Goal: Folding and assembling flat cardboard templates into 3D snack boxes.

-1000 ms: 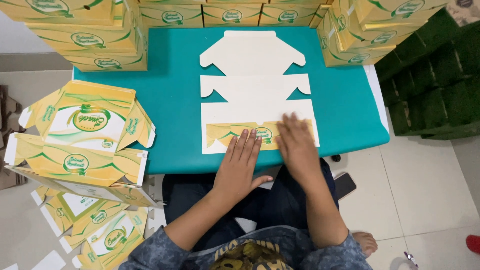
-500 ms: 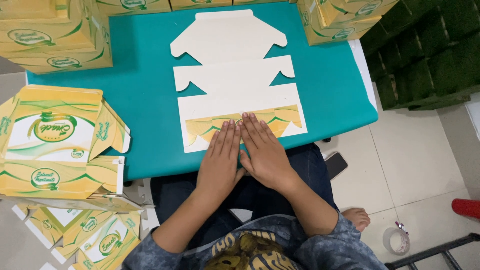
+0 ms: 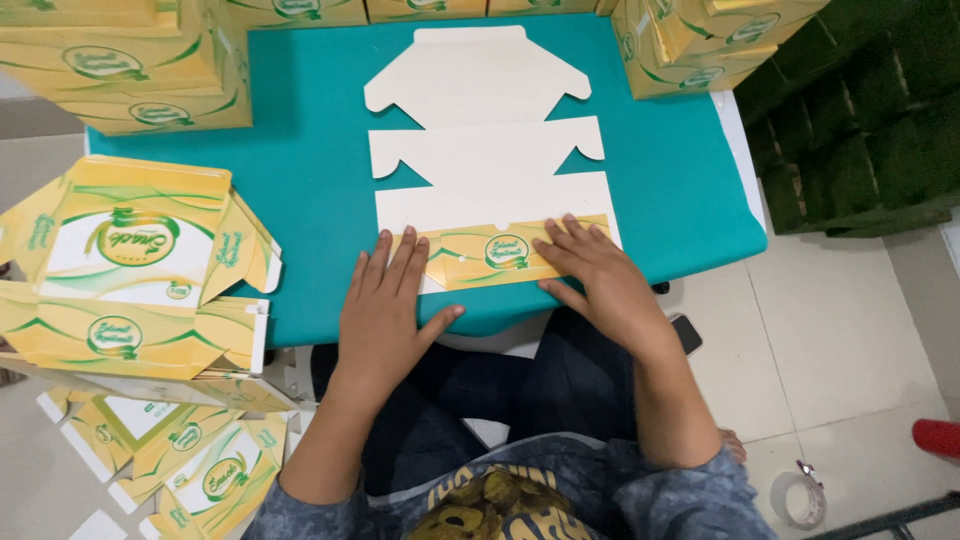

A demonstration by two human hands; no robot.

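Since the picture half a second ago, the two hands have moved apart: then they lay side by side at the middle of the folded flap, now they rest at its two ends. The left hand (image 3: 385,310) lies flat, fingers spread and pointing away from the person, with its fingertips on the left end of the flap (image 3: 505,252) and its thumb stretched toward the right along the table edge. The right hand (image 3: 595,280) is also flat and spread, and it presses on the right end of the flap. Neither hand pinches anything — both only press down with open palms.

The flap is the yellow printed strip at the near edge of the blank (image 3: 490,150), turned over so that its coloured side faces up. The rest of the blank is white and unfolded, and it stretches away from the fingertips across the teal table (image 3: 310,180).

To the left of the left hand, partly over the table edge, lies a stack of flat printed cartons (image 3: 130,270), and more of them lie lower, near the floor. Beyond the hands, at the far corners of the table, stand yellow boxes (image 3: 130,70), left and right. On the floor to the right of the right arm lies a tape roll (image 3: 797,500) — well apart from the hands.
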